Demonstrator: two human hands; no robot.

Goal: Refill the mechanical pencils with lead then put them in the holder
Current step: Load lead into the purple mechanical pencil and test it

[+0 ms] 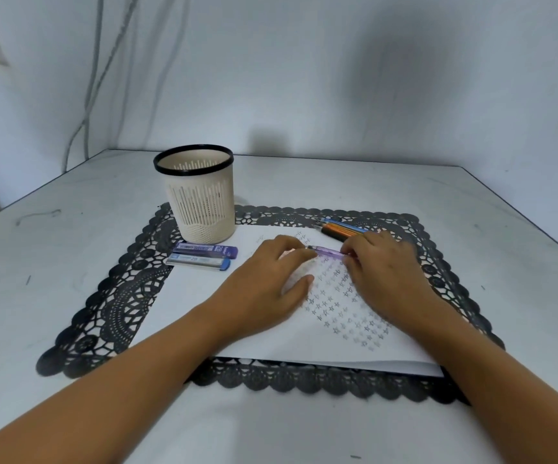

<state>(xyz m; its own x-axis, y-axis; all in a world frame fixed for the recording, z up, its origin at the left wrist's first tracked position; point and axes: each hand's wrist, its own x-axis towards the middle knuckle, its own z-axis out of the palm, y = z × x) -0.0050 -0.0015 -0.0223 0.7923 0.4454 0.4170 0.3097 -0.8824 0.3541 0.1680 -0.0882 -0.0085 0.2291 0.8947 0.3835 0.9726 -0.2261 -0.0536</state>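
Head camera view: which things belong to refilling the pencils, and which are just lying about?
Part of the job:
purple pencil, held between left hand and right hand
two lead cases
slotted holder
loose pencils beyond the right hand

Just lying about:
star-covered paper
black lace mat
cables on the wall

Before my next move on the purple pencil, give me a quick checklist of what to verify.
1. Grip on purple pencil: ok, right hand holds it, left hand touches its tip end.
2. Cap off for refilling: cannot tell, that end is hidden under the right hand.
3. Supply of lead cases: ok, two lie beside the holder.
4. Is the holder upright: ok.
5. Are the other pencils stowed: not ok, they lie on the mat.
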